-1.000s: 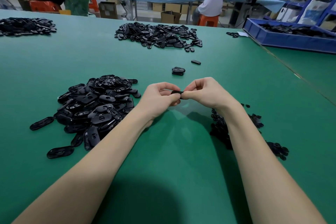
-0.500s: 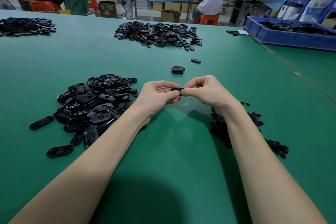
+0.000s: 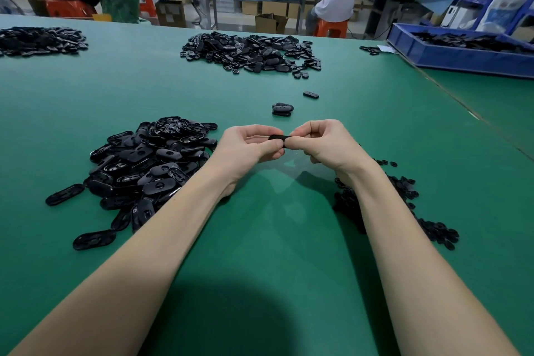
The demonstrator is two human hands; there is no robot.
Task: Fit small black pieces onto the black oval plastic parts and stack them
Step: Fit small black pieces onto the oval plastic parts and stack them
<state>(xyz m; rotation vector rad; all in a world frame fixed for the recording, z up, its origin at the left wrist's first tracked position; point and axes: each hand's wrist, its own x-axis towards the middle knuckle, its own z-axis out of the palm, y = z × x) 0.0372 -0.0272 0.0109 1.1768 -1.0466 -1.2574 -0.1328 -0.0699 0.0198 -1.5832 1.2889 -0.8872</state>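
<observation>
Both grips are pinched on one oval (image 3: 278, 139), held up over the middle of the desk (image 3: 260, 254): left hand (image 3: 248, 146) on one end, right hand (image 3: 320, 140) on the other. Looks like I'm mid-fit, pressing a small piece in, though my fingers hide it. Next I'd guess it goes on the stack (image 3: 282, 109) just beyond, toward the far edge, squared up so it doesn't slide.
</observation>
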